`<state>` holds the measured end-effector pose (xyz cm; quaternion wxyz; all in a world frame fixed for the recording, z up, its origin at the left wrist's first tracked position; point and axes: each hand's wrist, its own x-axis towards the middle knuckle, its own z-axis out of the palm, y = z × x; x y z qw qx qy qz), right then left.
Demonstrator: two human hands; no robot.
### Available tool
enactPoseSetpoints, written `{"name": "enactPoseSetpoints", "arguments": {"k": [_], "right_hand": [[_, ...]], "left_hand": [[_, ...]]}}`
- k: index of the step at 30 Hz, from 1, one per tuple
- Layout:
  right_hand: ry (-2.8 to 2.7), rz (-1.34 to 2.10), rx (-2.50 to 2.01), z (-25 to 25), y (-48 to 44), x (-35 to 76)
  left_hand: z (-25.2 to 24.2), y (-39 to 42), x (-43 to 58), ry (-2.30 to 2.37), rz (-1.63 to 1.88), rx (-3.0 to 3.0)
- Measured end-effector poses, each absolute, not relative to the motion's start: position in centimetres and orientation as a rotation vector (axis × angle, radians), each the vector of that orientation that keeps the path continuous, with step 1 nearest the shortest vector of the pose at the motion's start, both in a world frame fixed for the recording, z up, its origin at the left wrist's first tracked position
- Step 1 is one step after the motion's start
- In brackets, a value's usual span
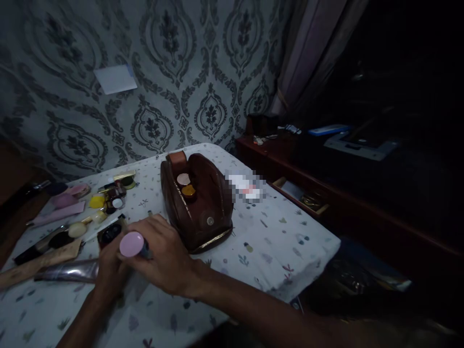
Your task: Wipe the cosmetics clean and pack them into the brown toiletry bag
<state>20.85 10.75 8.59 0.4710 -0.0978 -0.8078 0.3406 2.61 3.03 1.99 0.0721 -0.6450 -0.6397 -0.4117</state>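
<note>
Cloth-covered table (311,241) bearing a crowded left side

Small plants are patterning the white cloth (268,251); an open brown bag (208,205) is standing on it, a blurred white item (243,186) is lying to its right, and a yellow piece (97,201) and shiny tube (70,271) to its left

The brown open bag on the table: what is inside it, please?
Inside the brown bag, a pale round top and an amber round top are visible. Their lower parts, and anything beneath them, are covered.
</note>
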Motion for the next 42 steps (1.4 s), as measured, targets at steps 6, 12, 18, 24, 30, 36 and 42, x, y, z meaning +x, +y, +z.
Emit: {"name": "enactPoseSetpoints", "arguments": {"k": [6, 12, 18, 24, 30, 36, 42], "right_hand": [[-1.781, 0.886, -0.110, 10.8, 11.4, 25.7], [-1.707, 0.787, -0.274, 12.0, 12.1, 29.5], [-1.653, 0.607, -0.376, 10.7, 12.1, 30.3], [-1.628, 0.492, -0.558, 10.0, 12.6, 30.5], [-1.588, 0.621, -0.643, 11.6, 14.0, 31.0], [-1.918, 0.694, -0.615, 11.0, 16.1, 30.5], [-2.302, 0.829, -0.711, 12.0, 18.7, 29.7]], "left_hand": [[3.5, 3.3, 4.9, -1.895, -1.192, -2.109], [3.8, 3.4, 5.9, -1.961, -1.154, -2.196], [3.7, 3.4, 6.0, -1.879, -1.088, -2.244], [3.7, 3.1, 6.1, -1.923, -1.078, -2.233], [2.7, 3.4, 5.8, -1.936, -1.097, -2.265], [1.9, 3.9, 5.6, -2.061, -1.061, -2.217], [1.7, 4.2, 5.5, -2.126, -1.043, -2.198]]}}
